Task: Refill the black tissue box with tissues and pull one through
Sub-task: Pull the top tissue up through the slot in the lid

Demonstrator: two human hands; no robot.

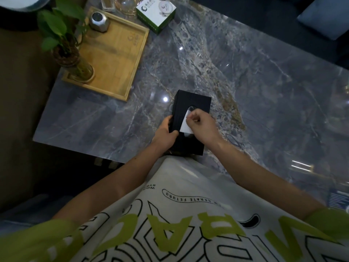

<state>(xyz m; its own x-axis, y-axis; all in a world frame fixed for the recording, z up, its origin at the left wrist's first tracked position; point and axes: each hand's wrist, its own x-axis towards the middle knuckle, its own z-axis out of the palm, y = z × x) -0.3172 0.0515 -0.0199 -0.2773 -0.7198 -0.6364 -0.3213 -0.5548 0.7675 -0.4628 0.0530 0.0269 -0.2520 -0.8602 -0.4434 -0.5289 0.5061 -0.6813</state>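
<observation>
Left hand (166, 132) clamped around the near left side of the black tissue box (190, 118), thumb on its top, fingers wrapped down the side. Right hand (200, 122) over the box's top, fingers curled tight, pinching a white tissue (186, 124) that rises from the oval slot. Box flat on the grey marble table (245, 82), close to the near edge, just beyond the person's white shirt with green lettering (188, 224). Far left of the box, at the table's corner: a wooden tray (120, 59) carrying a glass vase with a leafy green plant (62, 35) and a small round metal object (99, 21). Beyond the box, at the far edge: a white-and-green carton (156, 14), beside clear glassware (124, 4), too blurred to tell apart.
</observation>
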